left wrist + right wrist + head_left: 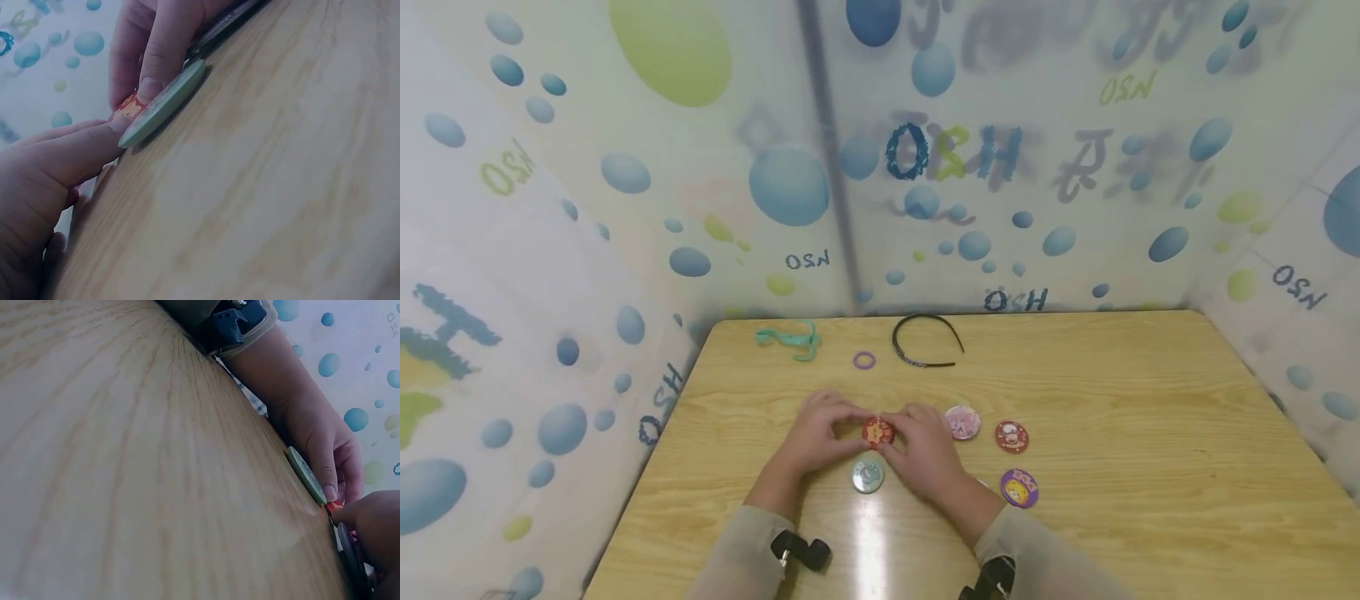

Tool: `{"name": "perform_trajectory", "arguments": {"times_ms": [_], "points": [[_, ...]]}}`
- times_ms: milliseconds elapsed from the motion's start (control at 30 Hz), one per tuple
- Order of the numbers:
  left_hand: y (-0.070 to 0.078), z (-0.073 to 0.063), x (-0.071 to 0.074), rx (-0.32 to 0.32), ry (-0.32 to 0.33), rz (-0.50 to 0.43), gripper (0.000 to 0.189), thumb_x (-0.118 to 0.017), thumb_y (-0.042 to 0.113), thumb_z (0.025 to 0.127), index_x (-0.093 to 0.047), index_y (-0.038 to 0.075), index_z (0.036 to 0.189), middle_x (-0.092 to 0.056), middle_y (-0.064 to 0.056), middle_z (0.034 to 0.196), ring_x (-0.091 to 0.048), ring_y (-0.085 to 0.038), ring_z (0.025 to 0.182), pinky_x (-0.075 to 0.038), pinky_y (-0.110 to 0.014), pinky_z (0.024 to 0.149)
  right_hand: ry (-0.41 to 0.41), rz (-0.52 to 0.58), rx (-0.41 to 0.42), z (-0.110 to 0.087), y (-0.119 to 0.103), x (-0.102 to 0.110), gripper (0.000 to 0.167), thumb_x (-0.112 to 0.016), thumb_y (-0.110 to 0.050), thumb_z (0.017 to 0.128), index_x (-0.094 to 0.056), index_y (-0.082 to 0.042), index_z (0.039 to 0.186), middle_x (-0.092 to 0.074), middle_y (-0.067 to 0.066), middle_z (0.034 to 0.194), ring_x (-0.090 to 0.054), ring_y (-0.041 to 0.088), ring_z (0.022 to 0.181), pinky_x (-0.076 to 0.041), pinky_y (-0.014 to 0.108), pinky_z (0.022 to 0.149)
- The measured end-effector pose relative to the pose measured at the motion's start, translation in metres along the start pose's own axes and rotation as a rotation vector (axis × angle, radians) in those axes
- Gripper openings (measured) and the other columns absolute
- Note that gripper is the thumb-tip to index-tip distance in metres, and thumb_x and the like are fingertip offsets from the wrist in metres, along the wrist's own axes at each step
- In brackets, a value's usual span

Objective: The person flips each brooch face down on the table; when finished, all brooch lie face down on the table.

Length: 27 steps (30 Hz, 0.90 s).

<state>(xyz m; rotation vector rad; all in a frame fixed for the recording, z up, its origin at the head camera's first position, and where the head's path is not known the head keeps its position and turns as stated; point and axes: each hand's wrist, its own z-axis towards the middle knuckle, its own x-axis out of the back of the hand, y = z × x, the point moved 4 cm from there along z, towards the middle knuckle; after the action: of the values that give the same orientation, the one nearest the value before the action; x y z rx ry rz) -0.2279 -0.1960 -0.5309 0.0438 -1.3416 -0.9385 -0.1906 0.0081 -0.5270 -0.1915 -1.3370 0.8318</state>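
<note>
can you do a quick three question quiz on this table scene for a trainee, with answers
1. Multiple choice: what colour is the held badge, between the left grip and the right grip? a) purple b) red c) green
2. True or false: the purple ring lies between the teal object and the black headband.
3. Fill in: in the head view, directly below the held badge lies the ____.

Key: 1. b; 2. true; 3. pale green badge.

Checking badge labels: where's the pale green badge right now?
Head view: the pale green badge is on the table, just on the near side of the red badge held by left hand and right hand, well left of the purple badge.
</note>
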Motion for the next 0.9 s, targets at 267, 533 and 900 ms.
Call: {"name": "perform_trajectory", "arguments": {"times_ms": [267, 533, 900], "points": [[0.0015, -0.0016, 0.0001, 0.103, -0.019, -0.082, 0.037, -0.097, 0.029, 0.079, -0.083, 0.027, 0.113, -0.063, 0.024, 0.083, -0.052, -0.009, 0.098, -0.040, -0.041, 0.095, 0.019, 0.022, 0.012, -0.0008, 0.0029, -0.0016, 0.045, -0.086, -0.030, 0.091, -0.075, -0.015, 0.132, -0.066, -0.004, 0.102, -0.058, 0.020, 0.105, -0.043, 0.050, 0.104], [0.0011, -0.0009, 0.0007, 0.133, -0.020, -0.093, 0.033, -0.097, 0.029, 0.078, -0.083, 0.027, 0.108, -0.064, 0.026, 0.086, -0.054, -0.010, 0.099, -0.042, -0.042, 0.097, 0.031, 0.028, 0.018, -0.0004, 0.0040, -0.0019, 0.045, -0.086, -0.025, 0.090, -0.075, -0.015, 0.133, -0.067, -0.002, 0.104, -0.060, 0.024, 0.111, -0.041, 0.052, 0.108], [0.0006, -0.0011, 0.0010, 0.152, -0.004, -0.110, 0.030, -0.097, 0.026, 0.079, -0.083, 0.025, 0.106, -0.064, 0.021, 0.089, -0.054, -0.011, 0.098, -0.042, -0.043, 0.094, 0.051, 0.103, -0.017, -0.0006, 0.0045, 0.0015, 0.046, -0.088, -0.019, 0.087, -0.076, -0.015, 0.131, -0.076, 0.007, 0.122, -0.061, 0.033, 0.125, -0.039, 0.057, 0.113]]}}
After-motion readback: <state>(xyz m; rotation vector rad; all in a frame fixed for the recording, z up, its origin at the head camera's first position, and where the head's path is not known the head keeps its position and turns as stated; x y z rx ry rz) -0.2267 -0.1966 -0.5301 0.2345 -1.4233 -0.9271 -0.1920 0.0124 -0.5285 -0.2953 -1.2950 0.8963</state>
